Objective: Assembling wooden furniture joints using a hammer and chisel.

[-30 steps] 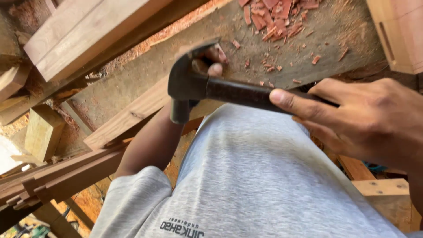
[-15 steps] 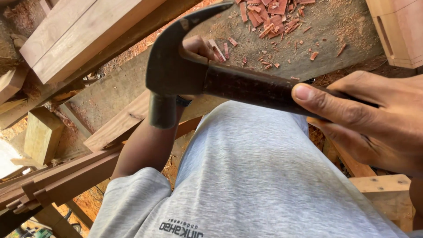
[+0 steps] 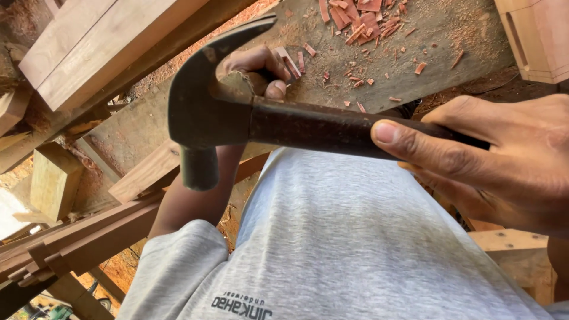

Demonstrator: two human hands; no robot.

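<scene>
Right hand [image 3: 498, 160] clamped on a raised claw hammer [image 3: 213, 112]; left hand [image 3: 258, 68] closed round a wooden-handled tool (chisel, seemingly) on the chip-strewn board [image 3: 427, 53]; cutting looks partway done.

Woodworking shop: sawn timber beams [image 3: 89, 53], wood chips [image 3: 361, 18] and sawdust on plank [image 3: 450, 53].

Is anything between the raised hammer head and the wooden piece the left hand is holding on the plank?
Nothing visible. The hammer, in the right hand, overlaps the left hand and wooden piece on the plank; no object shows between.
</scene>
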